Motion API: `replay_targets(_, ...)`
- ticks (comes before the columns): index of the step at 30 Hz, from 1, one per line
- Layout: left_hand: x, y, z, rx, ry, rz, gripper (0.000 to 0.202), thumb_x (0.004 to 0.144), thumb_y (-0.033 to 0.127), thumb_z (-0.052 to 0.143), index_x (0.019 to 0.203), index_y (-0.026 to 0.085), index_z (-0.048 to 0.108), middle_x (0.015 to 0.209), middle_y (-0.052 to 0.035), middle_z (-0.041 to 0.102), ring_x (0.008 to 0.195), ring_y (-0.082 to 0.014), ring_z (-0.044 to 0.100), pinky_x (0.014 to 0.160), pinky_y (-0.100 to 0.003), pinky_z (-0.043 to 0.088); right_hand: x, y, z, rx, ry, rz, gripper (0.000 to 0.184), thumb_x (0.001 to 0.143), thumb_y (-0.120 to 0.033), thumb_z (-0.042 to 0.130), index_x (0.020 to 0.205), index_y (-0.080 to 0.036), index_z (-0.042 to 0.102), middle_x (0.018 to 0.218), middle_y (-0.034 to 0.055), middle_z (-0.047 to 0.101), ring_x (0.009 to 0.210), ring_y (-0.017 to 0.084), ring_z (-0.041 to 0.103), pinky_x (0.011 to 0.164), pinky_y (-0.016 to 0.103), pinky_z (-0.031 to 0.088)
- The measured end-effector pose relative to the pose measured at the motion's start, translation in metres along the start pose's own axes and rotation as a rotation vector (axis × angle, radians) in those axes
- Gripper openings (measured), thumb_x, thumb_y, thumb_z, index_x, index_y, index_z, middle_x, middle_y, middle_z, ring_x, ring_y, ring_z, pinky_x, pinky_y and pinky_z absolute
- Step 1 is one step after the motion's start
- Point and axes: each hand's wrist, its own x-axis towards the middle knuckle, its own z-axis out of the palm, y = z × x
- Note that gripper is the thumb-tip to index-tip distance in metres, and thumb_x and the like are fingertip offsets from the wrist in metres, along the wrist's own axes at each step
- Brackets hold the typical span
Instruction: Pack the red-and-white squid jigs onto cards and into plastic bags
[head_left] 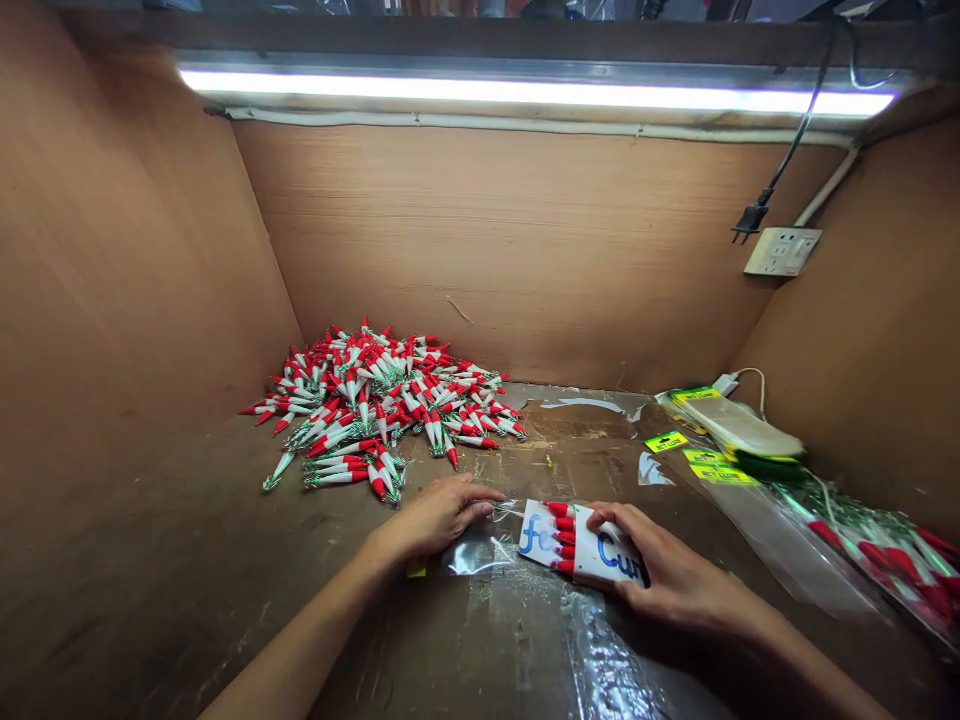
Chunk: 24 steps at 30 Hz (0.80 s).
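Observation:
A white card [592, 548] with blue lettering lies flat on the worn brown bench, a row of several red-tipped lures [562, 537] across its middle. My right hand [667, 570] rests on the card's right part, fingers curled down on it. A clear plastic bag [480, 545] lies to the left of the card, its mouth toward the card. My left hand [442, 515] lies flat on the bag with fingers stretched toward the card.
A big pile of red, white and green lures [375, 405] sits at the back left. At the right lie yellow labels [705, 465], a stack of clear bags [739, 425], and filled packets [892, 560]. Brown walls close in three sides; a wall socket [782, 250] is at the right.

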Motion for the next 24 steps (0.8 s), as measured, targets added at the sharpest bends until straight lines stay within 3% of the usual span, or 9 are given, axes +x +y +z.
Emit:
replay_targets(4, -0.001, 0.008, -0.001, -0.025, 0.026, -0.021, 0.03, 0.096, 0.039, 0.055, 0.122, 0.03, 0.068, 0.12, -0.004, 0.07, 0.11, -0.0255, 0.061, 0.093, -0.033, 0.042, -0.001, 0.001, 0.001, 0.012, -0.006, 0.009, 0.057, 0.066, -0.012, 0.056, 0.122, -0.025, 0.051, 0.135, 0.0075, 0.053, 0.117, 0.028, 0.053, 0.1, 0.038, 0.043)
replay_targets(10, 0.002, 0.012, 0.002, -0.068, 0.01, -0.092, 0.027, 0.087, 0.043, 0.063, 0.091, 0.018, 0.072, 0.075, -0.0009, 0.069, 0.069, -0.0172, 0.06, 0.059, -0.023, 0.038, -0.002, 0.001, -0.002, 0.034, -0.037, 0.022, 0.054, 0.068, -0.014, 0.057, 0.121, -0.025, 0.051, 0.137, 0.0075, 0.052, 0.118, 0.028, 0.053, 0.101, 0.039, 0.043)
replay_targets(24, 0.001, 0.013, 0.004, -0.09, -0.044, -0.138, 0.042, 0.091, 0.052, 0.054, 0.08, 0.016, 0.072, 0.066, 0.0013, 0.062, 0.061, -0.0137, 0.049, 0.054, -0.023, 0.029, -0.007, -0.005, -0.003, -0.012, -0.108, -0.041, 0.055, 0.066, -0.015, 0.058, 0.12, -0.026, 0.054, 0.138, 0.0068, 0.052, 0.126, 0.03, 0.049, 0.108, 0.043, 0.038)
